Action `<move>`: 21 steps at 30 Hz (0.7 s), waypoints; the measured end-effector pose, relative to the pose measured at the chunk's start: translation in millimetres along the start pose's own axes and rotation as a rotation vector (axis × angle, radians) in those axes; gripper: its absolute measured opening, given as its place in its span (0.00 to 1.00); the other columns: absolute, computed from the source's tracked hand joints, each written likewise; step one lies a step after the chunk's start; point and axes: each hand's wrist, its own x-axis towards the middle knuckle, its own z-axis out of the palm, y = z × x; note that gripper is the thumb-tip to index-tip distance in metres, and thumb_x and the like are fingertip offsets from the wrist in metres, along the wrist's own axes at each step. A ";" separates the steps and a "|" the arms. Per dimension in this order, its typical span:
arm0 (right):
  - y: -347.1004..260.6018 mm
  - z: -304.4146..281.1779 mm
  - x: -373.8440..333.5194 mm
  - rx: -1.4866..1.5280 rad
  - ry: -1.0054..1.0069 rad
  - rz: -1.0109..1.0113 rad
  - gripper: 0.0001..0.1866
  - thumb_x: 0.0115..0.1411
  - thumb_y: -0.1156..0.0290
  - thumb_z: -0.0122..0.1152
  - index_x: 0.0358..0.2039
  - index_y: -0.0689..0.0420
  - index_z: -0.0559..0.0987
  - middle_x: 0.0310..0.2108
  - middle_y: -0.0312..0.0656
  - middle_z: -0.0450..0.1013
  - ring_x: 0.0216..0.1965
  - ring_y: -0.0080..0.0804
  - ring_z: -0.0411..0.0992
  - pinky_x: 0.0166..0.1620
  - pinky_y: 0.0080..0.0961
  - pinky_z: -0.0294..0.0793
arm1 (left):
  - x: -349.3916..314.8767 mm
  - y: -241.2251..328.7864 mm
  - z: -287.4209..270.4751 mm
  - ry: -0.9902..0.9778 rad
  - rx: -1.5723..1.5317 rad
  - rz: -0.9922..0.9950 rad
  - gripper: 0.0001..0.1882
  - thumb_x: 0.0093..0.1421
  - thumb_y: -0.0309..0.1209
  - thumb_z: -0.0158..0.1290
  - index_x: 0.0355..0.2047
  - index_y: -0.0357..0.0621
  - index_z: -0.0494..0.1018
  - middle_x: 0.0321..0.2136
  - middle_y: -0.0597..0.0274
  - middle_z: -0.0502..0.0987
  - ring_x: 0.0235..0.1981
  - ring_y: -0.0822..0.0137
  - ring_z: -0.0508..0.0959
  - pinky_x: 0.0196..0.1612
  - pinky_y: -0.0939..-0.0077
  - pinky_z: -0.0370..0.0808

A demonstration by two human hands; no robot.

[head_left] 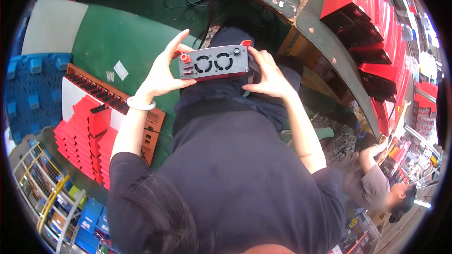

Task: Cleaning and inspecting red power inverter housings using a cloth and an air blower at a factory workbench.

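Observation:
A power inverter (214, 62) is held up in front of my lap, its dark grey end panel facing up toward me. Two round fan grilles, a red terminal at the left and a black one at the right show on that panel; a red edge of the casing runs below it. My left hand (162, 73), with a white band on its wrist, grips the left end between thumb and fingers. At the opposite end, my right hand (271, 76) curves around the casing, fingers near the top corner and thumb below. A small red tab (246, 43) sticks up beside the right fingers.
On the right, a worn green workbench (313, 28) carries stacked red casings (362, 23). More red casings (87, 136) fill an orange crate (151, 134) at left, near a blue plastic pallet (33, 94). A co-worker (369, 183) sits at lower right. Cables (188, 0) lie ahead.

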 end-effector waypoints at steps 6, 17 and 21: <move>-8.0 10.5 28.4 -0.004 0.245 -0.124 0.44 0.30 0.59 0.78 0.49 0.57 0.68 0.45 0.46 0.62 0.49 0.44 0.62 0.53 0.35 0.65 | 5.1 -8.2 -2.2 -0.002 -0.024 -0.006 0.57 0.33 0.21 0.65 0.65 0.51 0.50 0.39 0.66 0.72 0.40 0.71 0.71 0.59 0.68 0.63; -52.4 -39.5 17.6 0.399 0.123 -0.092 0.17 0.57 0.65 0.57 0.45 0.60 0.71 0.40 0.41 0.68 0.44 0.30 0.67 0.50 0.25 0.65 | 32.7 -8.2 -20.5 -0.024 -0.500 0.158 0.66 0.33 0.30 0.72 0.68 0.54 0.40 0.37 0.64 0.71 0.40 0.72 0.72 0.48 0.77 0.68; -70.2 -54.6 13.6 0.564 0.135 -0.001 0.11 0.64 0.70 0.49 0.43 0.62 0.72 0.38 0.37 0.68 0.42 0.20 0.65 0.47 0.19 0.65 | 44.9 3.4 -19.7 -0.051 -0.610 0.205 0.66 0.32 0.31 0.72 0.68 0.54 0.40 0.37 0.65 0.71 0.40 0.73 0.72 0.47 0.79 0.67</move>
